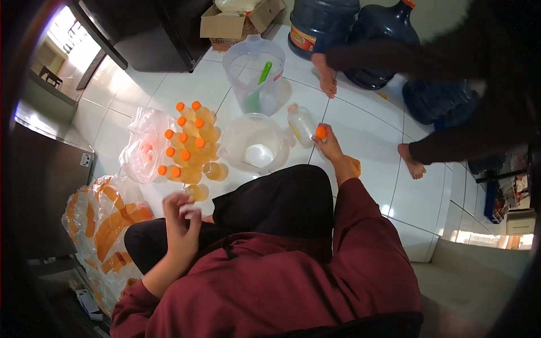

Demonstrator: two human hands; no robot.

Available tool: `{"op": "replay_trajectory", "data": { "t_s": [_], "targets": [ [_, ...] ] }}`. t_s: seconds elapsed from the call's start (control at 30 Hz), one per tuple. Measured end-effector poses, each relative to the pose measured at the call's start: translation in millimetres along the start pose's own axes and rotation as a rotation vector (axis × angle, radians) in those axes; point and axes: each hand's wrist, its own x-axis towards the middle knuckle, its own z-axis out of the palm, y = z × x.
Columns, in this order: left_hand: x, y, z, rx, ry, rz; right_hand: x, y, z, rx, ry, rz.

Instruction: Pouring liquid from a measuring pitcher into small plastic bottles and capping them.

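My right hand (330, 145) grips an orange-capped bottle at its cap end (321, 132). An amber patch (354, 165) shows past my wrist, possibly that bottle's body. Beside this hand is a clear plastic bottle (302, 124), seemingly lying on its side. My left hand (181, 215), blurred, hovers above my knee with fingers curled but apart; I see nothing held in it. Close to its fingertips is an uncapped container of yellow liquid (198, 193), with another one (215, 171) behind. Several capped bottles of yellow liquid (190, 143) stand grouped on the floor. A translucent bucket (228, 143) is in front of me.
A tall clear pitcher (231, 72) holds a green utensil (264, 74). Left lie a plastic bag with orange caps (143, 131) and a taped plastic bundle (97, 228). Water gallons (323, 21) and a cardboard box (222, 27) stand behind. Another person's bare foot (325, 78) is nearby.
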Motion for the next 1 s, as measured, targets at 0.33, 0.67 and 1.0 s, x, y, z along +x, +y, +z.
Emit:
{"op": "replay_trajectory", "data": {
  "t_s": [0.33,0.67,1.0],
  "targets": [
    [164,73,137,0.207,-0.526,0.239,38,10,-3,0.545,0.24,0.269],
    [183,63,126,0.243,-0.325,0.151,106,40,0,-0.563,0.033,0.531],
    [119,10,78,0.452,-0.047,-0.059,124,-32,71,0.393,-0.123,0.729]
  ]
}}
